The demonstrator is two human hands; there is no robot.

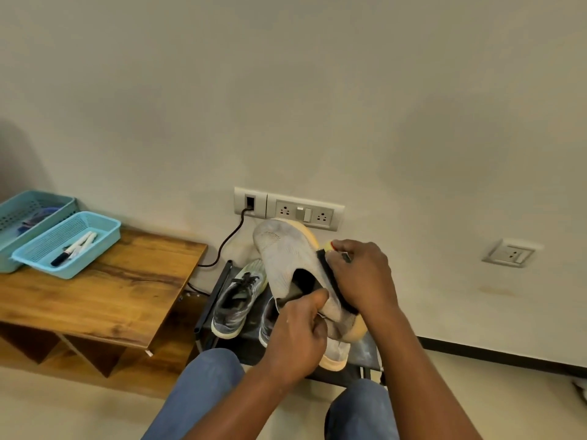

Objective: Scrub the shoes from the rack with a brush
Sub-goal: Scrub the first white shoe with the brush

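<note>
Left hand (297, 328) grips shoe (286, 252) at heel, toe pointing away above rack (362, 350); right hand (359, 274) clamps brush (330, 274) along its right flank.

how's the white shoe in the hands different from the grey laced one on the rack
The white shoe is held up in the air, toe pointing up; the grey shoe sits flat on the rack. The white one shows no laces and an orange-tan sole; the grey has dark laces and a pale sole. Both look like knit sneakers.
</note>
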